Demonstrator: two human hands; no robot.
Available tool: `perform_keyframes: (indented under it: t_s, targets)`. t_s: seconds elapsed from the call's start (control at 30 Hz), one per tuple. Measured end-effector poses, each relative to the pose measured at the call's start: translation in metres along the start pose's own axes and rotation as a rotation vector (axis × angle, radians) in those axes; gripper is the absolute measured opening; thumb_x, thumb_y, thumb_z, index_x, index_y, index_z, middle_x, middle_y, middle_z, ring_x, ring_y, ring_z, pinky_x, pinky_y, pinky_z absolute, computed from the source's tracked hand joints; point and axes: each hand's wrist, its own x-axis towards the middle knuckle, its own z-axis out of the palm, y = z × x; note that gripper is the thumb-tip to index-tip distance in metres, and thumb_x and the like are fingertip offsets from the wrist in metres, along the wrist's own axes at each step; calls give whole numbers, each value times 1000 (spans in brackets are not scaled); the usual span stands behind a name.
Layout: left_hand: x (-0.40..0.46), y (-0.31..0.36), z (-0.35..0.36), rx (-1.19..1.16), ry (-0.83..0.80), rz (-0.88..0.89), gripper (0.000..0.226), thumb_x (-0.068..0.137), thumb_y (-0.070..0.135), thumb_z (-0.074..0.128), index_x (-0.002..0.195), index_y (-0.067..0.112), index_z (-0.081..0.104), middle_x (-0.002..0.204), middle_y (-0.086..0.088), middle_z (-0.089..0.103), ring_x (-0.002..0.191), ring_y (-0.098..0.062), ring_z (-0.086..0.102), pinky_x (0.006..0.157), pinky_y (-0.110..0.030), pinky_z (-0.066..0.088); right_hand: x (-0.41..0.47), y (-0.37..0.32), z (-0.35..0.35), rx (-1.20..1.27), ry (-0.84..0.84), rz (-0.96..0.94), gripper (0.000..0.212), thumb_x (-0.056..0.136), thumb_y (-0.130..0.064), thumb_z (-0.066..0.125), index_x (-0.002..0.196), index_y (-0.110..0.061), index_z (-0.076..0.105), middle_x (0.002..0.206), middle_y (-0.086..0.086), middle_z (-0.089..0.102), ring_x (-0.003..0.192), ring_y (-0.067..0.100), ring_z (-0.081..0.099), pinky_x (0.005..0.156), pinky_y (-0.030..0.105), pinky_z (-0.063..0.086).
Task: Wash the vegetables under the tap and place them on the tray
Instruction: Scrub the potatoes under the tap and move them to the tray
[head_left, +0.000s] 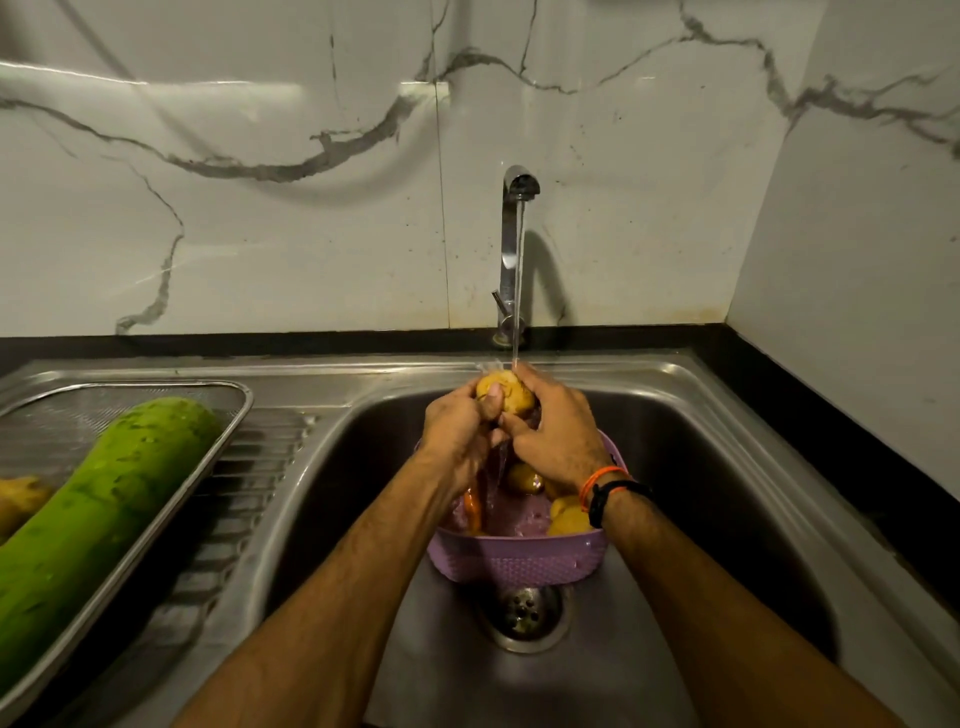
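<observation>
A yellow-brown potato (511, 395) sits under the running stream from the steel tap (514, 218). My left hand (460, 431) grips it from the left, thumb across its front. My right hand (556, 431) holds it from the right, fingers curled round it. Below them a purple plastic basket (514, 561) stands in the sink and holds more potatoes (566, 517) and a carrot (472, 512), partly hidden by my arms. On the left drainboard a steel mesh tray (228, 431) carries a long green gourd (98, 509) and a potato (18, 501) at the frame's edge.
The steel sink basin (701, 467) has its drain (522, 616) just in front of the basket. A ribbed drainboard (249, 493) lies between tray and basin. Black countertop (831, 441) runs along the right, with marble wall tiles behind.
</observation>
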Motion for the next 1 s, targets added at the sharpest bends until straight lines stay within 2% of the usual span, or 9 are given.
perform_keyframes:
  t_s: [0.13, 0.3, 0.37, 0.47, 0.6, 0.67, 0.8, 0.9, 1.0]
  targets:
    - [0, -2, 3, -16, 112, 22, 18, 94, -3, 55, 106, 4, 67, 92, -16, 65, 68, -19, 60, 41, -20, 47, -3, -1, 4, -58, 49, -34, 61, 91, -16, 65, 148, -15, 41, 153, 4, 40, 143, 20, 33, 112, 17, 15]
    - [-2, -4, 1, 72, 61, 82, 20, 94, -1, 57, 90, 13, 69, 81, -7, 70, 75, -18, 68, 59, -28, 59, -2, -2, 3, -100, -56, -56, 67, 95, -14, 57, 154, -12, 27, 160, 7, 27, 147, 22, 24, 110, 17, 10]
    - [0, -5, 3, 46, 103, 84, 20, 93, -2, 58, 92, 13, 70, 81, -7, 70, 73, -18, 68, 59, -29, 60, -4, -2, 3, -103, -14, -74, 60, 95, -13, 58, 151, -10, 34, 156, 8, 36, 144, 23, 32, 110, 16, 14]
    - [4, -8, 6, 5, 153, 63, 17, 92, -1, 61, 103, 7, 71, 85, -10, 71, 72, -19, 67, 50, -25, 56, -6, -6, 5, -124, 46, -66, 52, 96, -13, 56, 146, -9, 43, 151, 9, 44, 140, 24, 39, 111, 17, 18]
    - [10, -11, 7, -4, 144, 56, 18, 90, 2, 65, 107, 2, 72, 87, -12, 74, 76, -19, 70, 64, -31, 61, -1, -6, 8, -136, -54, -41, 60, 100, -15, 46, 155, -9, 22, 162, 10, 20, 147, 23, 24, 110, 16, 9]
    - [12, -13, 5, -9, 173, 61, 18, 90, 3, 65, 107, 2, 72, 92, -14, 73, 76, -20, 69, 58, -30, 58, -1, -5, 10, -128, -66, -36, 59, 101, -16, 46, 155, -10, 21, 162, 9, 19, 148, 24, 23, 111, 18, 10]
    - [10, -12, 4, -6, 157, 72, 16, 92, 4, 64, 107, 3, 69, 92, -15, 71, 78, -22, 67, 49, -26, 54, -5, -8, 7, 5, 30, 17, 54, 94, -9, 57, 147, -11, 42, 154, 8, 39, 142, 24, 37, 118, 28, 25]
    - [11, -8, 3, 3, 100, 44, 12, 96, 6, 58, 103, 1, 65, 89, -16, 68, 69, -20, 66, 48, -24, 54, -5, -7, 5, 157, 34, 73, 63, 86, -3, 62, 146, -15, 44, 154, 4, 40, 140, 23, 40, 116, 38, 36]
    - [9, -8, 1, 23, 31, 12, 12, 96, 2, 55, 98, 2, 67, 87, -16, 70, 74, -22, 69, 56, -29, 60, -4, -6, 0, 183, 1, 103, 70, 86, -5, 65, 150, -18, 38, 157, -1, 33, 144, 17, 31, 115, 22, 23]
